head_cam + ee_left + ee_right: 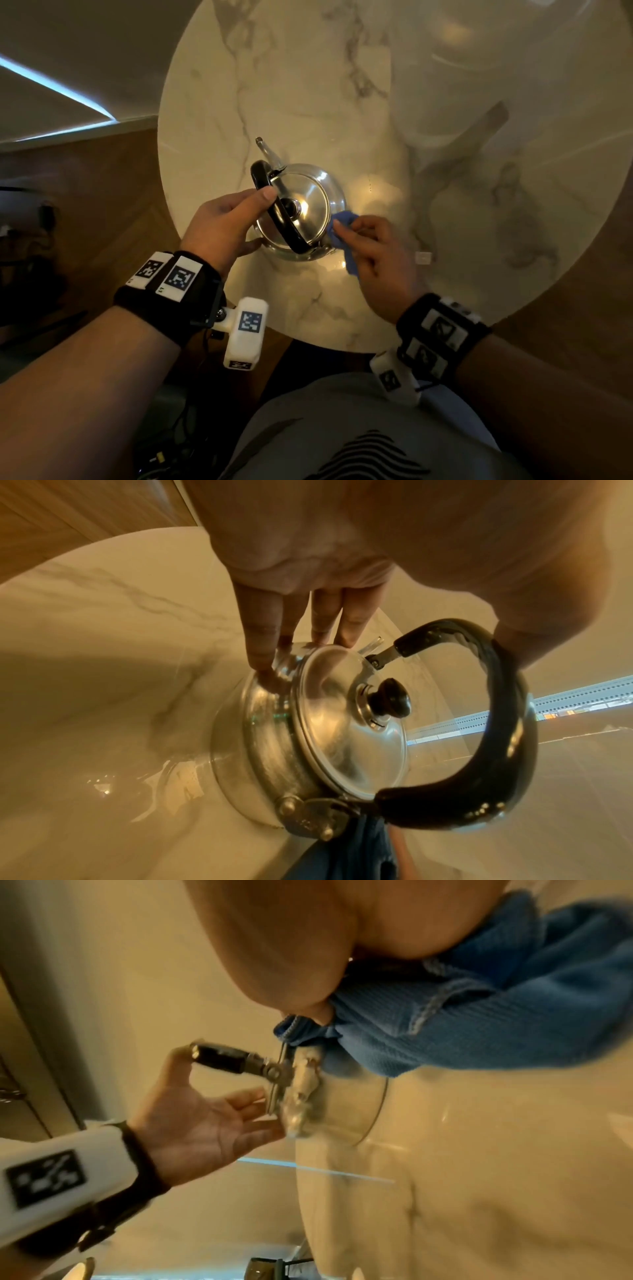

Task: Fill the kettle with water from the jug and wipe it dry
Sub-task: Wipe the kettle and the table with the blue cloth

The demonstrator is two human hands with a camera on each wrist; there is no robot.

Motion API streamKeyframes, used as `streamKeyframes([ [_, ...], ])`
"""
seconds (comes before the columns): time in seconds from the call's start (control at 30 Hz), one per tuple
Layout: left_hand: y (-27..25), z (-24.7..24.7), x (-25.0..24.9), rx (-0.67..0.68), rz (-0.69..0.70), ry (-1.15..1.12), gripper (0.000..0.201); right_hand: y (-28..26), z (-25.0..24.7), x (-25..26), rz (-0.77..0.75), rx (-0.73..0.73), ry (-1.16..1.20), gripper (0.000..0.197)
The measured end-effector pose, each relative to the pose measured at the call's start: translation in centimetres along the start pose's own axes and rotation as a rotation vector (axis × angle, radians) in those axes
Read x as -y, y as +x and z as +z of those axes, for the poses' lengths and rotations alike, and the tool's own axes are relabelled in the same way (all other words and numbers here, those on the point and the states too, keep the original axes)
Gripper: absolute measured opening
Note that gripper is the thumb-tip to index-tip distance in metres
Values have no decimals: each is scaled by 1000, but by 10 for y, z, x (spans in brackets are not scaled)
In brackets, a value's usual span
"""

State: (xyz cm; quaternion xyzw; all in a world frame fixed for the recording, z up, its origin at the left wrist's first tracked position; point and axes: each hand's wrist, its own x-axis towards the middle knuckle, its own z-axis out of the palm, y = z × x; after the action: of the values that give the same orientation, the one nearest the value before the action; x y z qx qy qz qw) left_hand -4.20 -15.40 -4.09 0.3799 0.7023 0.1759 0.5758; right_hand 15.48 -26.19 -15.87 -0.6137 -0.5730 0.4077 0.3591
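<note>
A shiny steel kettle (301,212) with a black arched handle (287,222) and its lid on stands on the round marble table (308,85), spout pointing away and left. My left hand (233,222) steadies it: the thumb lies on the handle and the straight fingers (263,642) touch the kettle (342,723) at its shoulder. My right hand (370,250) grips a bunched blue cloth (339,229) and presses it against the kettle's right side near the handle hinge. The cloth (479,1015) fills the right wrist view, and there the left hand (205,1118) shows an open palm. I see no jug clearly.
A pale, glassy shape (452,68) sits blurred at the table's far right; I cannot tell what it is. A small clear cube (423,256) lies right of my right hand. The table's near edge (325,342) is close to my lap, with wooden floor (102,192) to the left.
</note>
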Motion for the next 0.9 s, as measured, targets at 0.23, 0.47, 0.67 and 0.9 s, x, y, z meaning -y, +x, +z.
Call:
streamKeyframes([
  [0.23,-1,2,2,-16,-12,-11,33,61,-2,1,80,-96,-25,39],
  [0.47,2,0,5,-16,-3,-15,47,-12,22,0,24,-91,150,30],
  [0.67,1,0,7,-14,2,-30,43,-6,33,-2,267,-232,382,23],
  [0.9,-1,1,7,-14,10,-25,32,21,23,4,501,-241,308,24],
])
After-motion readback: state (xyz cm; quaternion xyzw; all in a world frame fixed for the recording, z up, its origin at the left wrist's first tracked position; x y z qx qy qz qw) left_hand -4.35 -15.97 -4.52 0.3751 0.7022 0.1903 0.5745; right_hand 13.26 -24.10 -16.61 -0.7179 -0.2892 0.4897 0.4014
